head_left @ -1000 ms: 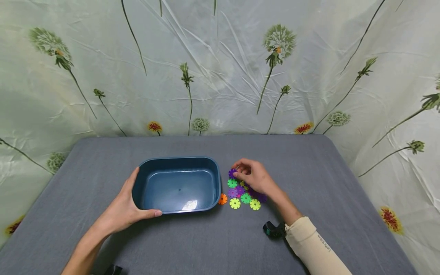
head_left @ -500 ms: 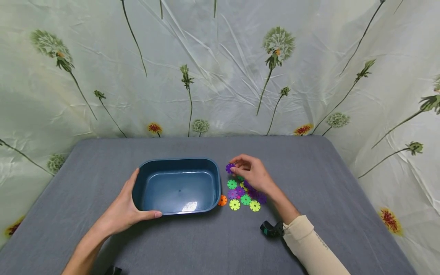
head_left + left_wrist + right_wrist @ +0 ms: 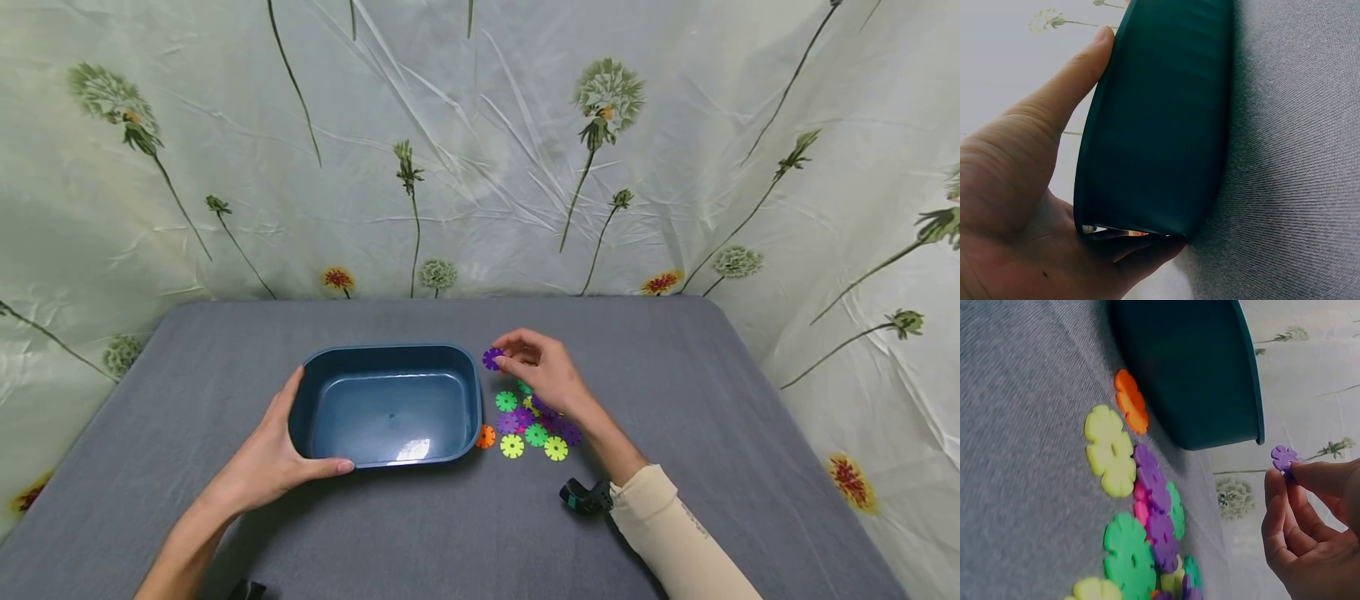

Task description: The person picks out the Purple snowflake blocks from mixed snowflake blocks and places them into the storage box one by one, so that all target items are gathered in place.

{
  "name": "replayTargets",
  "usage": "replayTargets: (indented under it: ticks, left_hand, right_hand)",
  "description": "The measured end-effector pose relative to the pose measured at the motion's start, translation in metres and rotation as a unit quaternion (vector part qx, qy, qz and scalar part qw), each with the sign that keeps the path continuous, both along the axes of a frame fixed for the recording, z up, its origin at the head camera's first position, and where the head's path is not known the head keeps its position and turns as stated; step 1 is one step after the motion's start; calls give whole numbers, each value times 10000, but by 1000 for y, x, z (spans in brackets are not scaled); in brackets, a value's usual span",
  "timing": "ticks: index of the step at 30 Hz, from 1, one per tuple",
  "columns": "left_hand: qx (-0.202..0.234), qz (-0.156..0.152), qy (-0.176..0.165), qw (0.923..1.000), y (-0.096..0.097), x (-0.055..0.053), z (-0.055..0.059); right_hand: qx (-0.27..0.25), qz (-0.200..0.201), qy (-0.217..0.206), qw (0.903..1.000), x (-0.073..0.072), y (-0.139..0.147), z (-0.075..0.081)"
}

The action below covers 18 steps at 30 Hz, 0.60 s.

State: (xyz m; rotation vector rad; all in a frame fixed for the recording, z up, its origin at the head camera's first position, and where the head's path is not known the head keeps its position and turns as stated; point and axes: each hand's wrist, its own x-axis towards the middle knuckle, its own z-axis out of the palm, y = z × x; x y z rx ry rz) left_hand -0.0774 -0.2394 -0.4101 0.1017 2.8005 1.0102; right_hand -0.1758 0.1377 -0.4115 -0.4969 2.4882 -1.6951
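Note:
A blue plastic basin (image 3: 392, 417) stands on the table, its inside bare. My left hand (image 3: 262, 462) grips its left end, thumb along the near rim and fingers around the far side; the left wrist view shows the thumb (image 3: 1082, 65) at the rim. Between thumb and fingertips, my right hand (image 3: 546, 371) pinches a purple snowflake disc (image 3: 1284, 459), raised just off the basin's right rim. Below that hand lies a loose pile of notched plastic discs: green (image 3: 506, 402), yellow (image 3: 512, 447), purple (image 3: 507, 423) and pink, some overlapping.
An orange disc (image 3: 486, 437) lies right beside the basin's right wall. Grey cloth covers the table (image 3: 420, 533), and a flower-printed curtain (image 3: 480, 167) hangs behind it. A black wrist device (image 3: 585, 497) sits at my right cuff.
My right hand has lifted the purple disc away from the pile and moved it left and up, closer to the basin's right rim. My left hand and the basin have stayed in place.

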Motion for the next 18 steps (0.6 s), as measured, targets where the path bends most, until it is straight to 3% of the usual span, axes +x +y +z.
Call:
replayTargets:
  ticks: [18]
  left_hand:
    - [18, -32, 7, 10000, -1, -1, 1]
  right_hand:
    - [-294, 132, -104, 9994, -1, -17, 11]
